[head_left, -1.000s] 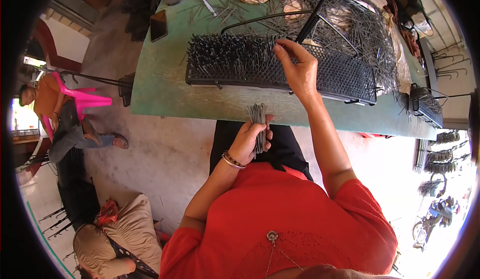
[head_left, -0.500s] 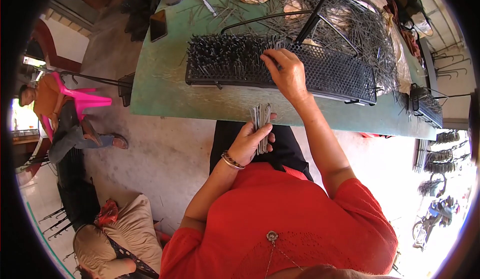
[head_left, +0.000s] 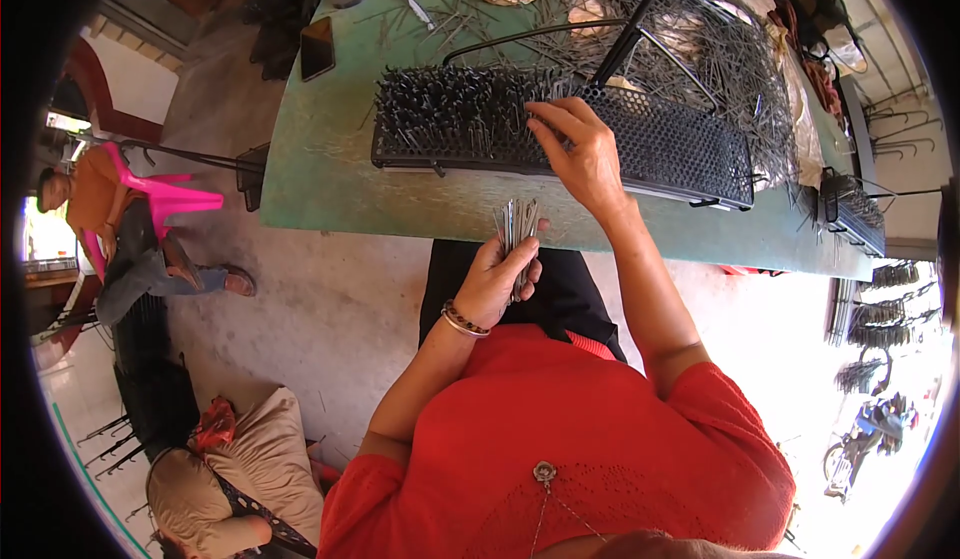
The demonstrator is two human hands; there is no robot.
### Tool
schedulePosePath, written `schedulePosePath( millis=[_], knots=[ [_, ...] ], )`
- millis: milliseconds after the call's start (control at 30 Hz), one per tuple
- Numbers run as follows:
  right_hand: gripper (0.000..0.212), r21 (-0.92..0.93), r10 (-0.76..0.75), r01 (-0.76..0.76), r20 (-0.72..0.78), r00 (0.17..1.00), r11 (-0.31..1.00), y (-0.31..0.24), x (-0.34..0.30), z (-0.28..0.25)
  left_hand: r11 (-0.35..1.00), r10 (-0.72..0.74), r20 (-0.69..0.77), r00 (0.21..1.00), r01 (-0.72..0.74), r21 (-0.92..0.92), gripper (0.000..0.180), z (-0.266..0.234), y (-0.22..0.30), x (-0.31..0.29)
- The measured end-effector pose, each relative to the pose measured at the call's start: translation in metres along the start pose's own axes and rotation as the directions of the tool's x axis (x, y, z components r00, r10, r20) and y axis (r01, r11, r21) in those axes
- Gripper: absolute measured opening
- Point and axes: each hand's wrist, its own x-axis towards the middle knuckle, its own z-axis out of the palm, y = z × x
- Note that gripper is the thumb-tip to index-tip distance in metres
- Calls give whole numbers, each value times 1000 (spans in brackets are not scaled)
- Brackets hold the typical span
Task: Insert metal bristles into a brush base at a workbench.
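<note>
A bundle of thin grey metal rods (head_left: 516,224) stands upright in my left hand (head_left: 497,277), with the fingers and thumb wrapped round it. Above the table's near side, my right hand (head_left: 583,151) is at a long black perforated rack (head_left: 680,144). Its thumb and forefinger are pinched at the edge of the densely filled part; what they hold is too small to make out. Many dark-tipped rods (head_left: 450,109) stand in the rack's left half, while rows of bare holes show on its right. A black bar handle (head_left: 540,32) rises over the rack.
Behind the rack lies a large heap of loose rods (head_left: 690,49) on pale sacking. A phone (head_left: 317,49) rests on the green table (head_left: 330,174) at its left. Another person (head_left: 110,209) sits on a pink chair (head_left: 180,199) to the left. Filled cloth sacks (head_left: 255,449) lie lower left.
My left hand has shifted slightly left and up with its bundle, and the rods lean differently. My right hand stays at nearly the same spot over the rack, its fingers slightly lower.
</note>
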Motion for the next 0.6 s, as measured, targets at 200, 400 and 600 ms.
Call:
schedulePosePath(
  millis=[200,400,600],
  knots=[
    [15,-187,-335,359,148,930,914,19,3,1,1000,1,-2,1000,-1,13,32,3,-2,-1],
    [12,-86,-95,99,49,994,991,4,3,0,1000,-20,1,1000,20,-9,31,0,-1,0],
    [11,-166,-274,291,116,955,942,17,0,2,999,-29,16,999,29,-29,32,1,0,-1]
  ],
)
